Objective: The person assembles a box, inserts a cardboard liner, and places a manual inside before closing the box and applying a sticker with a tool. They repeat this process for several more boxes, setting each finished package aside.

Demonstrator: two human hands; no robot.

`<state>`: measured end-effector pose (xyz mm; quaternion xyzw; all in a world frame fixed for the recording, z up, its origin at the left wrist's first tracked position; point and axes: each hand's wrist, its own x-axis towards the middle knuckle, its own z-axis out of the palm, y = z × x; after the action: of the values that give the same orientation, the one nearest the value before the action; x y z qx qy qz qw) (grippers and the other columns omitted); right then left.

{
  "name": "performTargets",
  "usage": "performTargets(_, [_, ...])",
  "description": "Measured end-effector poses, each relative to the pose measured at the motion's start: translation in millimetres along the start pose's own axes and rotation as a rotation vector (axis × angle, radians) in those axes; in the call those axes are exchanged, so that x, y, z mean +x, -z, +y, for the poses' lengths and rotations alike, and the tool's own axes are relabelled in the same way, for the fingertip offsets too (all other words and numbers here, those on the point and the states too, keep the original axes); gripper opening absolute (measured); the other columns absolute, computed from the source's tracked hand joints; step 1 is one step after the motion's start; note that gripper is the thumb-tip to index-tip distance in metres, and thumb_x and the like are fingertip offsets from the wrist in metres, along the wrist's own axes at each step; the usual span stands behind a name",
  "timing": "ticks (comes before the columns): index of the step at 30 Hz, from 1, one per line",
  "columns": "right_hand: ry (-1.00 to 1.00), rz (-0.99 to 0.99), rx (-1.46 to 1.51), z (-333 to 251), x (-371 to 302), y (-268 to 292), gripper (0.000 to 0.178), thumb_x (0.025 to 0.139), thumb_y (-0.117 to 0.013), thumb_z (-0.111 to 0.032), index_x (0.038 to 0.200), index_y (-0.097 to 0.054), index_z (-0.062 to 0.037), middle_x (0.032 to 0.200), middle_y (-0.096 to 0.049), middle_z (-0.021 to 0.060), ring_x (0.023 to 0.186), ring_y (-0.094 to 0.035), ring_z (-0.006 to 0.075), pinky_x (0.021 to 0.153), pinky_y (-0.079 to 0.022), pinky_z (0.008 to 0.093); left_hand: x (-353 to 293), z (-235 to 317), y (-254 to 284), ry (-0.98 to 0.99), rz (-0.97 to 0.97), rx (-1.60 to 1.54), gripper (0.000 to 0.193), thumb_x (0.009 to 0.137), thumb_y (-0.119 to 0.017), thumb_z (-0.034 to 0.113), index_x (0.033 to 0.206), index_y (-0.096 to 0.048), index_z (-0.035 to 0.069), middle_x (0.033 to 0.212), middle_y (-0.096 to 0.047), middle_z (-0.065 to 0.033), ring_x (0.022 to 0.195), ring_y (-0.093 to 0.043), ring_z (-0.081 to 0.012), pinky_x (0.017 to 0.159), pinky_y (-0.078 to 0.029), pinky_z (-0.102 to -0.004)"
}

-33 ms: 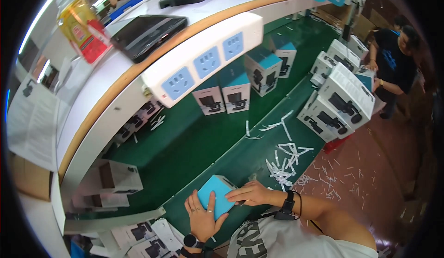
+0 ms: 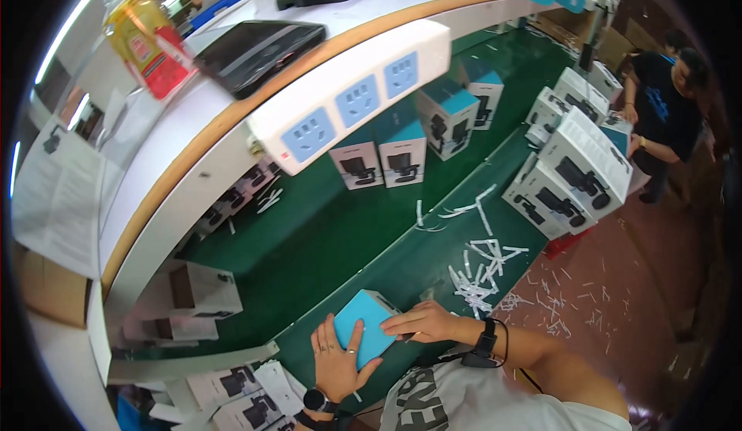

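Note:
A blue box point(image 2: 369, 321) lies on the green bench at the near middle, one printed side facing away to the right. My left hand point(image 2: 338, 369) is spread against its left and near side, fingers stretched out, one finger on top. It wears a ring and a wristwatch. At the box's right edge is my right hand point(image 2: 429, 321), its fingers pressed together and pointing left onto the box. Something small and dark shows beneath those fingers; what it is cannot be made out. A dark band circles the right wrist.
White paper strips point(image 2: 475, 276) litter the bench to the right. Printed boxes point(image 2: 576, 172) are stacked farther right, near a person point(image 2: 661, 106) in black. A power strip point(image 2: 352, 99) fronts the shelf above, which bears a black device point(image 2: 259, 54) and a bottle point(image 2: 147, 41).
The whole view has shifted slightly, so the shelf and boxes sit a little farther right. Both hands keep their places on the blue box.

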<state>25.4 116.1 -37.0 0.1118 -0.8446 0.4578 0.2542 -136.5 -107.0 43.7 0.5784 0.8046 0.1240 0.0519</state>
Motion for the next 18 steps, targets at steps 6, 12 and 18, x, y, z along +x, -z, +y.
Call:
performTargets(6, [-0.160, -0.079, 0.105, -6.3, 1.3, 13.5, 0.036, 0.084, -0.077, -0.007, 0.120, -0.075, -0.0136, 0.127, -0.073, 0.0034, 0.089, -0.075, 0.0237, 0.071, -0.058, 0.0314, -4.7, -10.4, 16.4, -0.102, 0.012, -0.072, 0.082, 0.080, -0.073, 0.063, 0.150, -0.055, 0.024, 0.153, -0.032, -0.0380, 0.134, -0.039, -0.0537, 0.112, -0.031, -0.0618])
performTargets(12, [-0.132, 0.074, 0.024, -8.8, -5.8, 1.2, 0.027, 0.088, -0.073, -0.005, 0.115, -0.075, -0.0085, 0.121, -0.075, 0.0098, 0.082, -0.074, 0.0215, 0.069, -0.057, 0.0304, -5.9, -8.0, 13.0, -0.042, -0.064, -0.019, 0.079, 0.082, -0.072, 0.061, 0.151, -0.054, 0.027, 0.150, -0.036, -0.0376, 0.134, -0.040, -0.0534, 0.113, -0.032, -0.0601])
performTargets(18, [-0.524, 0.572, 0.026, 0.0, -58.5, 18.3, 0.018, 0.102, -0.065, -0.014, 0.111, -0.073, -0.0007, 0.110, -0.077, 0.0101, 0.068, -0.063, 0.0075, 0.058, -0.048, 0.0238, 89.3, -18.0, 16.2, -0.013, 0.245, -0.081, 0.080, 0.081, -0.073, 0.060, 0.149, -0.056, 0.023, 0.147, -0.039, -0.0367, 0.134, -0.040, -0.0535, 0.112, -0.032, -0.0595])
